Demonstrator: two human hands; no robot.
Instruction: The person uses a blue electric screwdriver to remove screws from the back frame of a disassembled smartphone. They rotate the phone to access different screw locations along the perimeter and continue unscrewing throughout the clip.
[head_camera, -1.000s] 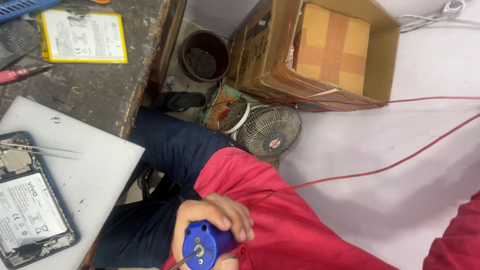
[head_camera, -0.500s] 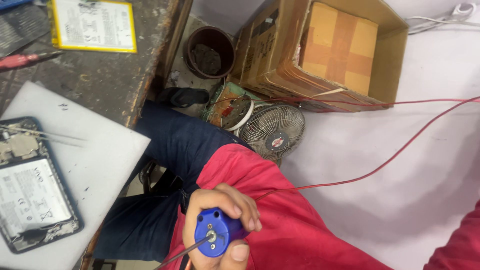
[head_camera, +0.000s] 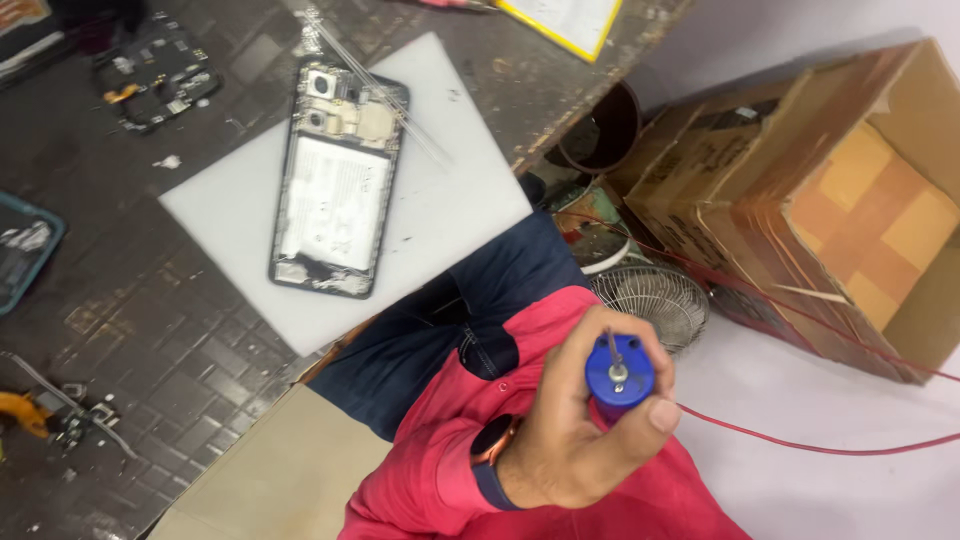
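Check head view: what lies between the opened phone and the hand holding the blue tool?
Bare white mat, then the dark-trousered leg below the hand holding the blue tool; phone.

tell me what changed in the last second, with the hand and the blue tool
The view swung left, so the opened phone on its white mat slid from the left edge toward the middle, and the brown cardboard box went to the right edge. The hand with the wristwatch turned sideways, thumb now beside the blue cylindrical tool. Its grip on the tool stayed; nothing was released.
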